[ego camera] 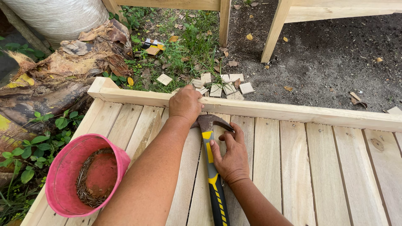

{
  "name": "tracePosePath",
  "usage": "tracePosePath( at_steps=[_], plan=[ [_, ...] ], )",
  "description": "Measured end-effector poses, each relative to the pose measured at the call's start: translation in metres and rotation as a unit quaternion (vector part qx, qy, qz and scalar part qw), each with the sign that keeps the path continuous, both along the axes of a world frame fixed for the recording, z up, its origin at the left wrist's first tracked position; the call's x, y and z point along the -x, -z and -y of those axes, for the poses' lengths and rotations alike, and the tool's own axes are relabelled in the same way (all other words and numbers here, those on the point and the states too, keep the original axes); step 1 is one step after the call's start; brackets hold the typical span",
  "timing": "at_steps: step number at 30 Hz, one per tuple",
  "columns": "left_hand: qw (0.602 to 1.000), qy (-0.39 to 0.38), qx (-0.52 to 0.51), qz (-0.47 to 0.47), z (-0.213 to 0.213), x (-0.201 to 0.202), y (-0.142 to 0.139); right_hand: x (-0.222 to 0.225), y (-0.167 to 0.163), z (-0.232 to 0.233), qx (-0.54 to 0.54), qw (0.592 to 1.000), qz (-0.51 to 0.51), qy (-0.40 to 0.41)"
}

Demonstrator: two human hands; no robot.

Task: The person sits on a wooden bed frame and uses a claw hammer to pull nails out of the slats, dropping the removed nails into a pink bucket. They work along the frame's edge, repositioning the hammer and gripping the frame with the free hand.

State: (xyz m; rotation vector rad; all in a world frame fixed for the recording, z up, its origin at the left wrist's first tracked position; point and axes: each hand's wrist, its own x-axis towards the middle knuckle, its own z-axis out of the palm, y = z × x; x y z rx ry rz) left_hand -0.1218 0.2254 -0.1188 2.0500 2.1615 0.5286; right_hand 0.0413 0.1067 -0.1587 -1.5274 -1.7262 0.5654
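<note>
My left hand [184, 104] rests on top of a pale wooden rail [293, 112] that runs along the far edge of a slatted wooden panel [301, 167], fingers curled over the rail. My right hand [230, 155] grips a claw hammer [209, 138] just below its rusty head, which lies close to my left wrist. The hammer's yellow and black handle [217, 196] points back toward me over the slats.
A pink bucket [63, 167] holding many thin nails sits on the panel at the left. Small wood offcuts [224, 86] lie on the grass and dirt beyond the rail. Wooden frame legs [274, 31] stand further back, plant debris at the left.
</note>
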Motion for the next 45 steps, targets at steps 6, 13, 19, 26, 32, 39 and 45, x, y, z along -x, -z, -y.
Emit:
tracePosePath(
  at_steps=[6, 13, 19, 26, 32, 39, 45],
  plan=[
    [0.997, 0.026, -0.072, -0.022, 0.007, -0.003, 0.002, 0.0, 0.002, -0.001, -0.016, 1.0, 0.0, -0.003],
    [0.996, 0.042, -0.039, -0.074, 0.0, -0.003, 0.005, -0.001, 0.002, 0.0, -0.02, 1.0, 0.002, -0.005],
    [0.996, 0.045, -0.028, -0.078, -0.001, 0.0, 0.004, 0.0, 0.001, 0.0, -0.013, 1.0, 0.002, -0.004],
    [0.998, 0.032, -0.014, -0.046, -0.004, 0.0, -0.001, -0.001, 0.001, -0.001, -0.013, 1.0, 0.011, -0.003],
    [0.998, 0.03, 0.024, -0.059, -0.005, 0.001, -0.006, -0.001, 0.0, 0.0, -0.002, 1.0, -0.01, -0.001],
    [0.999, -0.037, 0.017, -0.001, 0.014, -0.015, 0.02, -0.003, 0.008, -0.001, -0.047, 0.998, -0.041, -0.011],
    [1.0, -0.005, 0.029, -0.002, 0.031, -0.043, 0.023, -0.01, 0.02, -0.007, 0.008, 0.978, -0.207, -0.013]
  ],
)
